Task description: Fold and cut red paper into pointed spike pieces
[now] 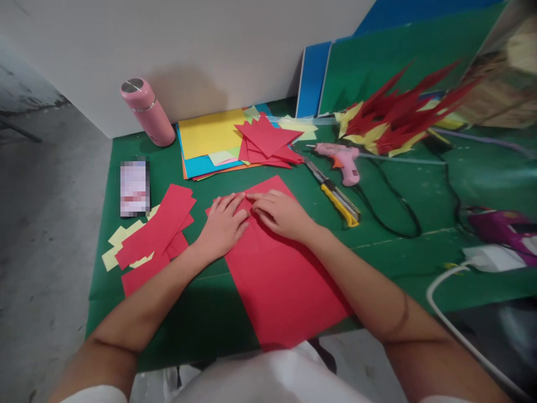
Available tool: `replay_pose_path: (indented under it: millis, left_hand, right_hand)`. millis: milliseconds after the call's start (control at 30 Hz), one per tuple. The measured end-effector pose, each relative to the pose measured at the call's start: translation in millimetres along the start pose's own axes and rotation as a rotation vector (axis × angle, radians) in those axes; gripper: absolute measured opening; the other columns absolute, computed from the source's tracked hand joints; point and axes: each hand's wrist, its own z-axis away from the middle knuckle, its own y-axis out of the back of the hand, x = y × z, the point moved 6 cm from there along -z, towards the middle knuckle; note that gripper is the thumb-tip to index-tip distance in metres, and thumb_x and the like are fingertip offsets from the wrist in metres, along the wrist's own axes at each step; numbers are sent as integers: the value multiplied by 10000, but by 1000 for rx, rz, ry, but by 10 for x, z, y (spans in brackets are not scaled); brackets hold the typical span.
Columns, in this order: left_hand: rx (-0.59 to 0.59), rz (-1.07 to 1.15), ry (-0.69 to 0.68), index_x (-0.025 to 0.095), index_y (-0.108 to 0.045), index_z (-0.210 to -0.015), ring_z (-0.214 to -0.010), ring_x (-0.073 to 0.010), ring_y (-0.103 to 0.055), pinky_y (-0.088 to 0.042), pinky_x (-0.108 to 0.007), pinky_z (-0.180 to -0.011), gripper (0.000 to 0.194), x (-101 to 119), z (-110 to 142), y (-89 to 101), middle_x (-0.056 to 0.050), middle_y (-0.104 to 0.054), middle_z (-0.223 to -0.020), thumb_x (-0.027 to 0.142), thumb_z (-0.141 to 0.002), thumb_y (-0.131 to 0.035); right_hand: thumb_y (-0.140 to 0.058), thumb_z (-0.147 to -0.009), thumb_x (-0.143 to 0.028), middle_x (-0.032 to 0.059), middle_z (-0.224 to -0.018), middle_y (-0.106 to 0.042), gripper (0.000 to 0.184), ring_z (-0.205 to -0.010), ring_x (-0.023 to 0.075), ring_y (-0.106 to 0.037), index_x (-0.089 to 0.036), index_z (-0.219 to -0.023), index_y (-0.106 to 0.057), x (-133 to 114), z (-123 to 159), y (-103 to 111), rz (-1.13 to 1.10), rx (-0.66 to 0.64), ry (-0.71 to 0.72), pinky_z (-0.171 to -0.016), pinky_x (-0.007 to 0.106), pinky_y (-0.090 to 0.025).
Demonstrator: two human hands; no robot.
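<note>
A large sheet of red paper (pixel 285 291) lies on the green table under both hands, its lower end at the table's front edge. My left hand (pixel 224 226) rests flat near the sheet's upper left part, fingers spread. Just beside it, my right hand (pixel 279 212) touches the paper with its index finger pointing left. The other right fingers are curled, and whatever they may hold is hidden. Faint lines of a smaller red piece or fold show below the hands. Left of the sheet lie cut red paper strips (pixel 157 229) over pale yellow pieces (pixel 112 254).
Behind are coloured sheets (pixel 213 131), red paper triangles (pixel 268 140) and a pink bottle (pixel 146 112). A phone (pixel 134 187) lies left. To the right are a yellow utility knife (pixel 335 196), a corded pink glue gun (pixel 342 159), a red-yellow paper flame (pixel 394 115) and a white plug (pixel 489 258).
</note>
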Motion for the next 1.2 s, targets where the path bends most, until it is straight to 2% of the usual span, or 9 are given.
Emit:
replay_pose_path:
  millis: [167,400,600,733,867,967,1100,1133,1200]
  left_hand:
    - [-7,0,4,182,-637,-1084,-1413,-326,-398,-308,-581,-1153,229,4,-1,3,-148,-449,-1522,277,-985,-453]
    - [0,10,10,197,-640,-1083,-1412,-319,-400,-316,-583,-1150,220,5,4,12,-130,-445,-1529,276,-978,-463]
    - [2,1,6,198,-648,-1081,-1407,-324,-407,-321,-583,-1146,228,14,1,24,-130,-445,-1529,280,-984,-458]
    - [2,13,12,200,-654,-1080,-1406,-322,-407,-322,-587,-1143,230,13,0,25,-130,-446,-1528,265,-980,-457]
    - [0,10,16,202,-657,-1075,-1407,-320,-408,-320,-589,-1145,237,11,0,14,-125,-439,-1535,264,-979,-450]
    - [6,11,17,205,-657,-1074,-1411,-320,-404,-316,-587,-1149,228,10,0,11,-121,-440,-1535,268,-976,-461]
    - [10,11,15,198,-657,-1069,-1409,-320,-409,-321,-577,-1149,223,10,4,12,-124,-447,-1530,269,-974,-469]
    - [11,12,13,197,-656,-1071,-1408,-319,-410,-323,-575,-1148,224,9,6,13,-124,-449,-1529,271,-975,-468]
    - [17,14,11,199,-653,-1077,-1409,-314,-411,-322,-570,-1150,225,7,9,15,-122,-451,-1528,273,-975,-466]
  right_hand:
    - [-396,-974,-160,147,-1286,-667,256,-872,238,-603,-172,-882,-635,5,-21,-15,8,-38,-11,-806,411,-473]
    - [-406,-965,-152,135,-1215,-701,255,-882,246,-603,-176,-881,-646,-33,-38,25,21,-41,-6,-796,402,-477]
    - [-486,-882,-167,106,-840,-731,176,-795,239,-607,-183,-818,-649,30,49,234,56,-43,-42,-736,367,-460]
    - [-494,-837,-174,62,-670,-645,173,-673,201,-537,-201,-712,-610,61,137,318,83,-71,25,-648,328,-412]
    - [-482,-786,-147,24,-571,-541,173,-596,178,-451,-214,-636,-538,77,167,266,87,-101,86,-584,310,-360]
    - [-472,-787,-142,19,-577,-541,179,-593,175,-459,-220,-634,-521,105,167,235,60,-43,73,-587,308,-367]
    - [-479,-830,-151,27,-628,-614,175,-615,178,-509,-217,-700,-574,167,176,309,41,167,-3,-619,311,-409]
    - [-481,-844,-153,31,-656,-640,174,-628,179,-525,-213,-738,-605,181,181,324,47,192,-15,-634,314,-421]
    - [-486,-858,-158,36,-692,-672,190,-646,183,-547,-209,-810,-662,191,184,321,65,160,5,-653,321,-433]
